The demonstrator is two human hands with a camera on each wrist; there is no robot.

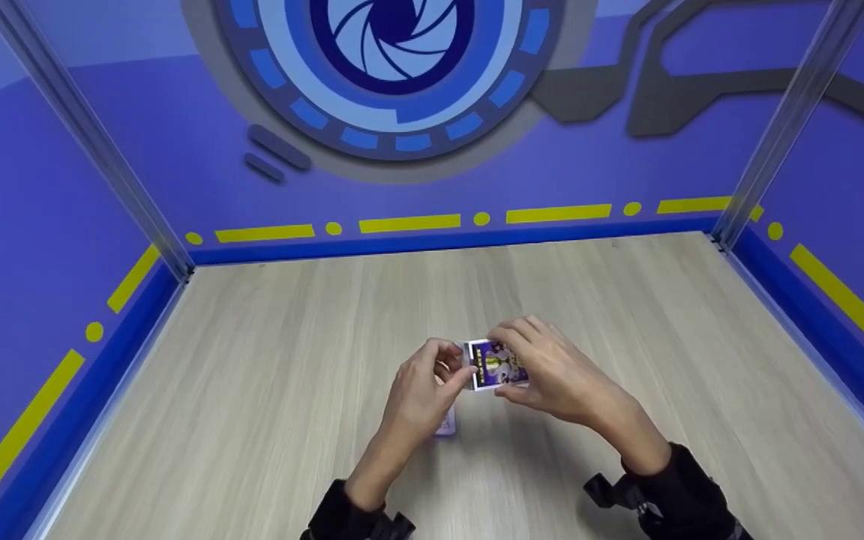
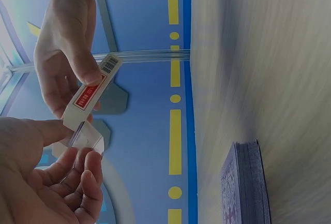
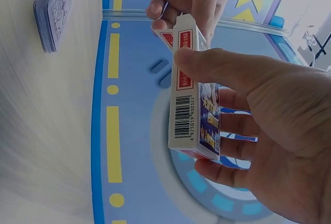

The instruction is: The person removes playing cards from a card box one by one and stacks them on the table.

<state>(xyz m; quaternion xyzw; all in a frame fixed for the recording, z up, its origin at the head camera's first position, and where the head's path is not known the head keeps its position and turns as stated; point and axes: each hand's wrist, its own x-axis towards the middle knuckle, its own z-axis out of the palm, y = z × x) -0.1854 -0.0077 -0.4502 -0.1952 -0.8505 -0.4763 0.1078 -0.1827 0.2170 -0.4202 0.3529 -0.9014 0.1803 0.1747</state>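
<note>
A small card box with a purple picture front and white edges is held above the table. My right hand grips it, the thumb along the narrow side with the barcode. At the box's other end my left hand pinches the raised end flap between thumb and fingers. The box's inside is hidden. Below the left hand a deck of playing cards lies stacked on the table, partly covered by that hand in the head view.
The wood-grain table is walled by blue panels with yellow dashes at the back and both sides. Metal posts stand at the back corners. Black wrist straps with camera mounts sit on both forearms.
</note>
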